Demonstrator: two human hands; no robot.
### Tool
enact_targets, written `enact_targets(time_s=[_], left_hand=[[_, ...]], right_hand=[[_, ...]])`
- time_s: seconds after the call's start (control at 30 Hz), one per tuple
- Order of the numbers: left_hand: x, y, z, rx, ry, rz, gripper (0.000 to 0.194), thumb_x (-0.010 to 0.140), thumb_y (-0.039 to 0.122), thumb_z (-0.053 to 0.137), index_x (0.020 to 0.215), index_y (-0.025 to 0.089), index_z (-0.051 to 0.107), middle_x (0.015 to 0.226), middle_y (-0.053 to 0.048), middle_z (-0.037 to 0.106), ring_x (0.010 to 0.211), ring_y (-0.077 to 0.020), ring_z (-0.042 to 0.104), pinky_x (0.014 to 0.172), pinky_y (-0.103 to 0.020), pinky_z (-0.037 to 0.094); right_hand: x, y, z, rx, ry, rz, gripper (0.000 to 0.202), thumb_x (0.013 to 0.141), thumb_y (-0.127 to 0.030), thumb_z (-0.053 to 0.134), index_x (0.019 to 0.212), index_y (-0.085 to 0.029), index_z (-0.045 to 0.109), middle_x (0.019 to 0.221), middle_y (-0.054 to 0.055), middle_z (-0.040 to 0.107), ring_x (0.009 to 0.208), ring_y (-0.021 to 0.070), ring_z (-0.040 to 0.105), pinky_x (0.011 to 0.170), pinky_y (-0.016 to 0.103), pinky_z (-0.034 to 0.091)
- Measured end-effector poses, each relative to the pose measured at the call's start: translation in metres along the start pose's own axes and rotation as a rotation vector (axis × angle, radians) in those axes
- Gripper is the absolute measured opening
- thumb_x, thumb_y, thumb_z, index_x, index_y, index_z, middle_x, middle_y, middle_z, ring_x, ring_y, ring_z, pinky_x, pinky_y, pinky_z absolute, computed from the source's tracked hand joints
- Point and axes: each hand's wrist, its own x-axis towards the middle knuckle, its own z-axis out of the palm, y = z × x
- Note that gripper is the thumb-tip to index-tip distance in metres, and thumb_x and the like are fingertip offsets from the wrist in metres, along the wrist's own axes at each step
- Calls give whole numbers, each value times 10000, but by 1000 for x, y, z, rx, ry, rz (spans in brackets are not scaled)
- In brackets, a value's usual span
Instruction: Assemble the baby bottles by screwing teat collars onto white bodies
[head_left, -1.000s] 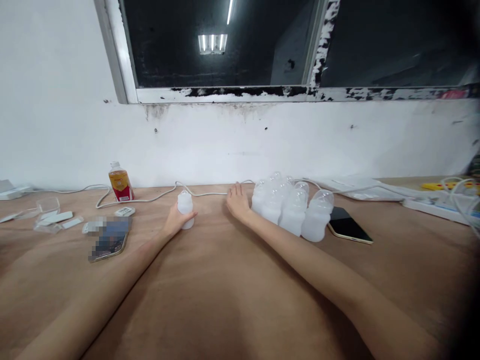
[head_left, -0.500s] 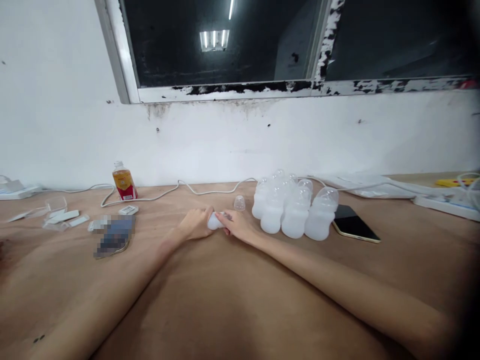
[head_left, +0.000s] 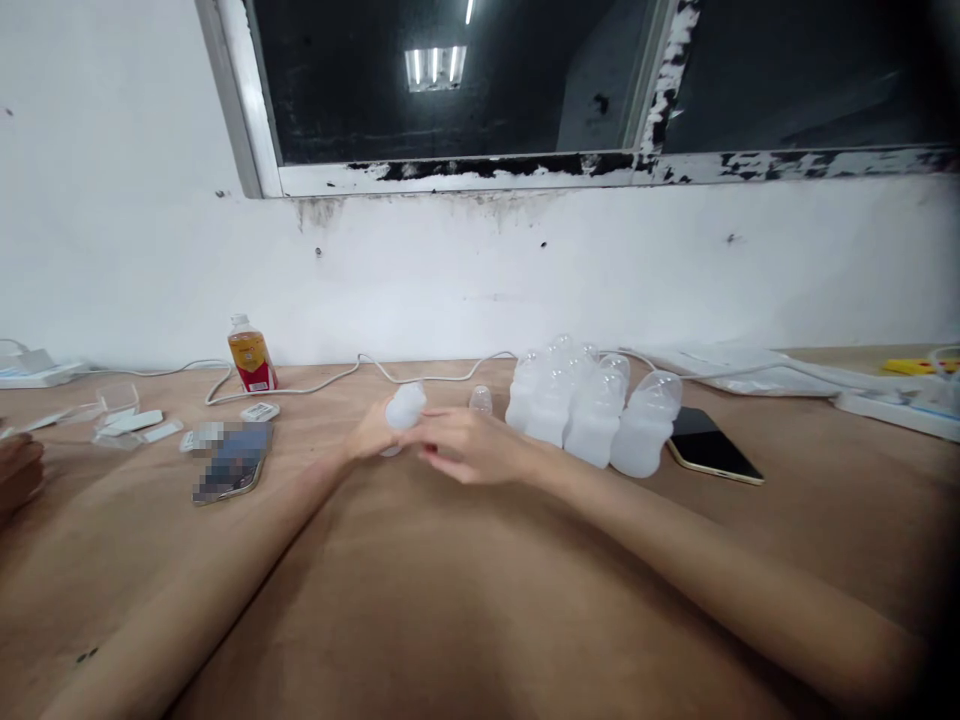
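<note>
A small frosted white bottle is in my left hand, whose fingers wrap round it from the left. My right hand is beside the bottle, with its fingertips at the bottle's lower right side; some of its fingers are apart, and whether it grips the bottle is hidden. A clear dome cap stands on the table just behind my right hand. To the right, several frosted bottles with clear dome caps stand close together.
A black phone lies right of the bottles. On the left are a drink bottle, another phone and white pieces. Another person's hand is at the left edge. A white cable runs along the back.
The held bottle has moved left and up and now shows upright-tilted above my left hand. My right hand has shifted, its fingers more spread. Another person's hand has come in at the left edge.
</note>
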Motion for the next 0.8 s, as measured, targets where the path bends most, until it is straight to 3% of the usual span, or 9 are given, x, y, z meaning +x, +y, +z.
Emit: enact_targets(time_s=[0.1, 0.17, 0.3, 0.37, 0.43, 0.53, 0.63, 0.7, 0.8], left_hand=[[2, -6, 2, 47, 52, -52, 284, 650, 252, 535, 898, 118, 504, 830, -52, 603, 746, -172, 566, 664, -280, 457], [0, -4, 6, 73, 65, -55, 289, 645, 247, 540, 904, 127, 492, 814, -50, 601, 727, -172, 570, 649, -272, 452], [-10, 15, 20, 314, 44, 12, 376, 646, 293, 549, 986, 169, 450, 853, -62, 604, 765, -218, 582, 651, -290, 433], [-15, 23, 25, 488, 7, 89, 378, 682, 343, 516, 1011, 179, 428, 857, -72, 608, 779, -238, 586, 654, -301, 427], [-17, 25, 27, 540, -29, 153, 417, 700, 418, 491, 1038, 188, 407, 862, -71, 610, 774, -244, 591, 649, -304, 428], [-12, 11, 25, 409, 42, 148, 524, 690, 506, 481, 1088, 182, 373, 900, -74, 601, 780, -231, 590, 661, -306, 435], [-2, -17, 17, 213, 287, 22, 499, 719, 502, 453, 1081, 165, 392, 975, -88, 576, 867, -208, 562, 727, -301, 430], [6, -37, 8, 203, 368, -97, 491, 690, 520, 482, 1028, 165, 448, 965, -88, 580, 892, -223, 548, 752, -328, 421], [16, -60, -4, 208, 386, -162, 506, 667, 490, 529, 1029, 146, 451, 995, -101, 569, 902, -219, 543, 752, -328, 426]], right_hand=[[4, 5, 0, 38, 290, 296, 262, 819, -237, 379, 1060, -176, 465, 1013, 75, 536, 896, 146, 509, 744, 277, 412], [6, 11, 2, 28, 361, 540, 381, 798, -375, 412, 1119, -169, 407, 1050, 99, 501, 889, 169, 514, 688, 282, 424], [-1, 27, 13, 176, 14, 879, 512, 783, -566, 275, 1004, -153, 483, 694, 40, 575, 538, 137, 542, 520, 257, 406], [-8, 34, 17, 300, -166, 895, 527, 802, -558, 217, 916, -143, 522, 573, 12, 552, 427, 111, 504, 472, 236, 387], [-16, 38, 18, 320, -181, 796, 447, 812, -506, 282, 953, -154, 519, 636, 17, 576, 485, 114, 530, 512, 233, 403], [-21, 40, 16, 129, 30, 563, 323, 805, -362, 409, 1084, -212, 469, 985, 65, 541, 765, 145, 550, 669, 269, 420], [-19, 35, 12, -54, 172, 488, 313, 821, -310, 381, 1117, -231, 446, 1145, 90, 430, 848, 150, 528, 703, 276, 415], [-16, 29, 14, -126, 118, 537, 348, 823, -395, 355, 1108, -219, 447, 1055, 90, 505, 809, 167, 543, 683, 284, 411], [-16, 19, 26, -202, -142, 628, 460, 794, -536, 293, 1012, -186, 496, 816, 82, 607, 728, 215, 570, 630, 300, 398]])
